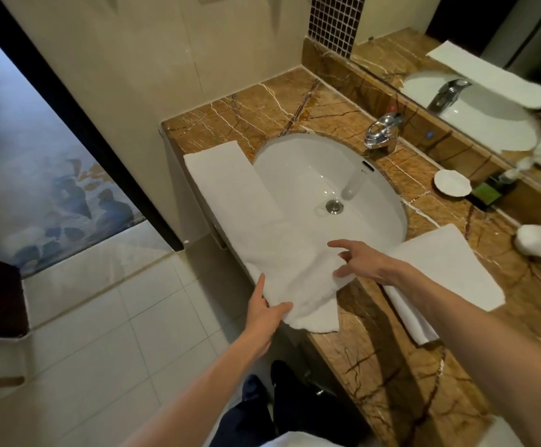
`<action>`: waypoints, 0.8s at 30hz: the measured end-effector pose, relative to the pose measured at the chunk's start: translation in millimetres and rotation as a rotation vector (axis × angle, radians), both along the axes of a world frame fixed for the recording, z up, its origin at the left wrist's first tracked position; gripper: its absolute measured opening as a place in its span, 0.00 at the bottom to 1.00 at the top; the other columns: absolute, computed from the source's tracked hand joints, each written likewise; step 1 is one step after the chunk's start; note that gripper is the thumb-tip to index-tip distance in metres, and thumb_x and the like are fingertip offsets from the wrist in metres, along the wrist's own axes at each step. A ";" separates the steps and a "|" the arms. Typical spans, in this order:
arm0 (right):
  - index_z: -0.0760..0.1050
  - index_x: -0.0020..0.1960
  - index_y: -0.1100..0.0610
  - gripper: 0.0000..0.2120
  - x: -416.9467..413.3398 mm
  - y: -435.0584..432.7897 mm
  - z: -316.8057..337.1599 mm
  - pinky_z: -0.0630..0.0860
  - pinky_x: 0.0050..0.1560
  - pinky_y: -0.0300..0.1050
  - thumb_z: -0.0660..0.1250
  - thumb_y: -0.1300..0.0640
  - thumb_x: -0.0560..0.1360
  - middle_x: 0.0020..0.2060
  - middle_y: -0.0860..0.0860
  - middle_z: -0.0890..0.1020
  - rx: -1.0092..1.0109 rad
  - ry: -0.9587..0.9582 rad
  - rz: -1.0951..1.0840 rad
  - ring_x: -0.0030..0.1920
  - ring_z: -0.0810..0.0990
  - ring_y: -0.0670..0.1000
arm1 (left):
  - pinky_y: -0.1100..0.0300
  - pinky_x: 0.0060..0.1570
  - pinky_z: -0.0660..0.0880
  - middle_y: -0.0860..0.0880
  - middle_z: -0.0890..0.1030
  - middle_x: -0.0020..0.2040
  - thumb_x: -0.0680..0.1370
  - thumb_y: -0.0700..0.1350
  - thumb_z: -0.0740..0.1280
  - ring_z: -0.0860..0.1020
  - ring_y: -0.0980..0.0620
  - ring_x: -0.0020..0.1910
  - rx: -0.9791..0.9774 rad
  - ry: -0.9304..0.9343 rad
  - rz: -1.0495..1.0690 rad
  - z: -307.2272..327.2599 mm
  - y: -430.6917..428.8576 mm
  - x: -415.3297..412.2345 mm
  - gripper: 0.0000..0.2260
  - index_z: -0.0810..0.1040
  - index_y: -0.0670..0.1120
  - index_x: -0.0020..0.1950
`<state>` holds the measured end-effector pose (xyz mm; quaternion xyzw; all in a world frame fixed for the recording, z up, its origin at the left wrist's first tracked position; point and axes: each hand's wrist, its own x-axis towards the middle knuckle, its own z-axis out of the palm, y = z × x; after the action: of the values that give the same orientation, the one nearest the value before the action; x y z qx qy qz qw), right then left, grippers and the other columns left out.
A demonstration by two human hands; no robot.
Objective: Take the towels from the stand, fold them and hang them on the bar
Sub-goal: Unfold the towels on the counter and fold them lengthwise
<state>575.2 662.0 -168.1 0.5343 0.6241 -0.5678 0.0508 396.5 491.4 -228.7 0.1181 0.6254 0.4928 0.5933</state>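
Observation:
A long white towel point(250, 214) lies folded lengthwise along the front edge of the marble counter point(262, 108), partly over the rim of the white sink point(320, 175). My left hand point(266, 314) pinches its near end at the counter's edge, thumb on top. My right hand point(364, 261) hovers just over the towel with fingers spread, holding nothing. A second white towel point(443, 269) lies folded flat on the counter to the right, under my right forearm. No towel stand or bar is visible.
A chrome faucet point(380, 132) stands behind the sink. A small white dish point(452, 182) and a green item sit near the mirror point(488, 75). More white cloth point(540, 238) shows at the far right. Tiled floor and a doorway lie to the left.

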 end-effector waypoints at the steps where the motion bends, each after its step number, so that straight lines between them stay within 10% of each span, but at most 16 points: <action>1: 0.64 0.73 0.49 0.35 2.3 -0.5 -1.5 0.66 0.65 0.45 0.72 0.66 0.70 0.71 0.54 0.67 0.005 -0.022 0.041 0.72 0.65 0.53 | 0.48 0.58 0.76 0.51 0.73 0.68 0.71 0.32 0.72 0.75 0.50 0.62 -0.009 -0.006 0.004 -0.1 -1.1 2.3 0.42 0.55 0.54 0.77; 6: 0.60 0.74 0.48 0.39 8.5 -3.9 -6.4 0.66 0.61 0.41 0.74 0.63 0.69 0.70 0.53 0.68 0.114 -0.171 0.229 0.66 0.69 0.53 | 0.52 0.46 0.81 0.53 0.72 0.65 0.72 0.31 0.70 0.75 0.51 0.58 -0.039 -0.017 -0.030 0.5 -3.4 7.6 0.42 0.53 0.56 0.77; 24: 0.62 0.74 0.54 0.29 22.5 -10.7 4.3 0.69 0.58 0.44 0.65 0.63 0.75 0.71 0.54 0.67 0.099 -0.196 0.207 0.69 0.69 0.54 | 0.45 0.53 0.79 0.51 0.72 0.67 0.69 0.37 0.75 0.74 0.47 0.62 -0.028 -0.077 -0.130 -1.6 -17.5 23.4 0.43 0.56 0.57 0.76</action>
<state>597.8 651.3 -163.7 0.5218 0.6953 -0.4730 0.1434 420.0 473.9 -230.3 0.1310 0.6000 0.4487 0.6492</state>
